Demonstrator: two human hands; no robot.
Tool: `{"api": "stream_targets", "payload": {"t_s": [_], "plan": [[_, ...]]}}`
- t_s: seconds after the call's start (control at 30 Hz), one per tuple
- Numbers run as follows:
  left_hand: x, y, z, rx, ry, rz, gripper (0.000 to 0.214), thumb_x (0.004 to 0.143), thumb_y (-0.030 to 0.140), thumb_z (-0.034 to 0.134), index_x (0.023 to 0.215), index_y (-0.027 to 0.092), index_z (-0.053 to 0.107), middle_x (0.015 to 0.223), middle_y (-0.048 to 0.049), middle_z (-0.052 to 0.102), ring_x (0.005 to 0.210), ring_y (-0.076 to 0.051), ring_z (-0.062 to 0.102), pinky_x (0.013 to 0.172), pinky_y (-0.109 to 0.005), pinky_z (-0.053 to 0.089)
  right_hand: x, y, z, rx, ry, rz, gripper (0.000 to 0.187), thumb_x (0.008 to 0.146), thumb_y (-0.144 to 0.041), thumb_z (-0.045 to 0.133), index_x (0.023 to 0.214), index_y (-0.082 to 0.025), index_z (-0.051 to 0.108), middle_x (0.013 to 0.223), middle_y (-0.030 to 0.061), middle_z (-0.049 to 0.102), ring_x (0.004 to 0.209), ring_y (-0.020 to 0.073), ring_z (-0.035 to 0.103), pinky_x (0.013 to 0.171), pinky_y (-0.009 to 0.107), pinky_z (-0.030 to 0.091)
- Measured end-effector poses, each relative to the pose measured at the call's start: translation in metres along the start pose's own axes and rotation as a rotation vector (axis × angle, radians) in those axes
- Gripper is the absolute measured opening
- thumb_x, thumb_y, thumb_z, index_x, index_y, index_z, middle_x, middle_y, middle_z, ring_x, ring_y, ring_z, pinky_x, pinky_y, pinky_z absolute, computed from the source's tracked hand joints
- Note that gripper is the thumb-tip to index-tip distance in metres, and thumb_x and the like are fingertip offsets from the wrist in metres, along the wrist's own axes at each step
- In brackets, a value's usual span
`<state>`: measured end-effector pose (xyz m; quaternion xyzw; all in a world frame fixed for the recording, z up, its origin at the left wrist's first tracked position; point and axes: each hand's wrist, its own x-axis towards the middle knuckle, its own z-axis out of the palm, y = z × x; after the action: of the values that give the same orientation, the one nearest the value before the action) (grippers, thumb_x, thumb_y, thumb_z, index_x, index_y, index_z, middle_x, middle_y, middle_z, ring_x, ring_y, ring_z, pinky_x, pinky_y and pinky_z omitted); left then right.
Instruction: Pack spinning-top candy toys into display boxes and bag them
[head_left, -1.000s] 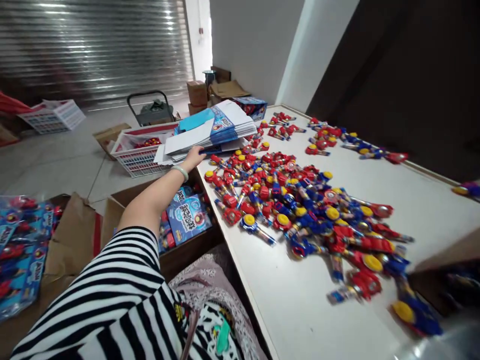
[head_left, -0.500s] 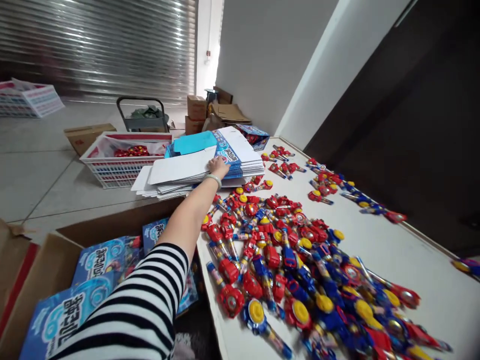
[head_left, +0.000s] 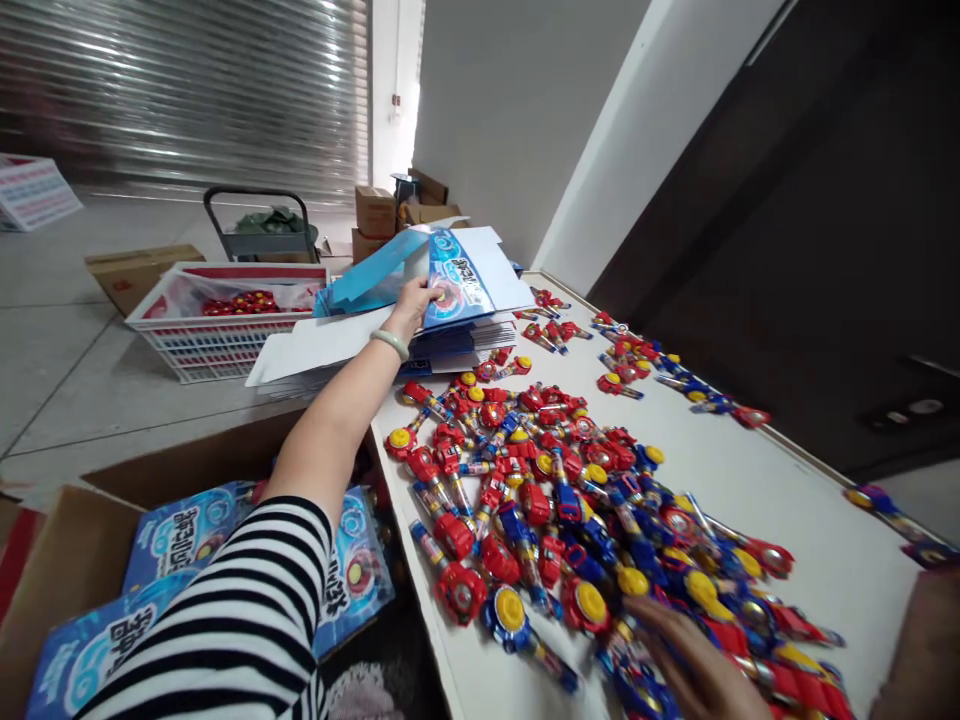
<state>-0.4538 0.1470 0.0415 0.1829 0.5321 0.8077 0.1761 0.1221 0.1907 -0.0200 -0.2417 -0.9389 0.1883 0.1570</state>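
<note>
My left hand (head_left: 411, 308) grips a flattened cardboard box (head_left: 459, 280) with blue print and white flaps, its thumb on the printed face. The box is lifted and bent slightly above a stack of flattened boxes (head_left: 322, 345) at the table's far left end. At the lower right, my right hand (head_left: 694, 655) is partly in view and blurred, fingers stretched out over a heap of red, blue and yellow toy watches (head_left: 536, 500) with clear, filled tube-like straps. Nothing shows in its fingers.
An open carton (head_left: 97, 540) on the left holds several blue printed boxes (head_left: 184, 535). Beyond stand a white basket (head_left: 225, 345) of red toys and a trolley (head_left: 259, 240). More toy watches (head_left: 637, 350) lie along the table's wall side. A blurred skin-coloured shape enters at the right edge.
My left hand has closed on the top flattened box and raised it off the stack, tilting its flaps. My right hand has come into view at the lower right. The view has shifted slightly right.
</note>
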Motion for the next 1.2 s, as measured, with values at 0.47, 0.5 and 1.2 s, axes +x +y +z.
{"api": "stream_targets", "payload": {"t_s": [0.47, 0.5, 1.2], "plan": [[-0.22, 0.107, 0.004, 0.396, -0.548, 0.748, 0.032, 0.081, 0.021, 0.069, 0.113, 0.018, 0.069, 0.106, -0.0017, 0.07, 0.106, -0.021, 0.067, 0.099, -0.037, 0.054, 0.214, -0.142, -0.092, 0.379, 0.546, 0.114, 0.062, 0.067, -0.048, 0.082, 0.114, -0.012, 0.064, 0.104, 0.0146, 0.069, 0.103, 0.0314, 0.066, 0.094, 0.052, 0.054], [-0.222, 0.114, -0.001, 0.418, -0.557, 0.778, 0.032, 0.081, 0.023, 0.069, 0.113, 0.018, 0.069, 0.106, -0.002, 0.07, 0.106, -0.021, 0.067, 0.099, -0.037, 0.054, 0.213, -0.143, -0.094, 0.432, 0.528, 0.107, 0.053, 0.066, -0.048, 0.082, 0.103, -0.013, 0.066, 0.094, 0.0111, 0.069, 0.095, 0.0286, 0.066, 0.091, 0.05, 0.055], [-0.34, -0.089, -0.045, 0.829, -0.237, 0.645, 0.052, 0.096, 0.042, 0.052, 0.144, 0.023, 0.048, 0.123, -0.017, 0.065, 0.117, -0.028, 0.062, 0.103, -0.045, 0.052, 0.244, -0.181, -0.045, 0.706, 0.576, 0.11, 0.021, 0.082, -0.037, 0.064, 0.076, -0.019, 0.055, 0.071, -0.0019, 0.057, 0.07, 0.0134, 0.06, 0.063, 0.024, 0.048]]}}
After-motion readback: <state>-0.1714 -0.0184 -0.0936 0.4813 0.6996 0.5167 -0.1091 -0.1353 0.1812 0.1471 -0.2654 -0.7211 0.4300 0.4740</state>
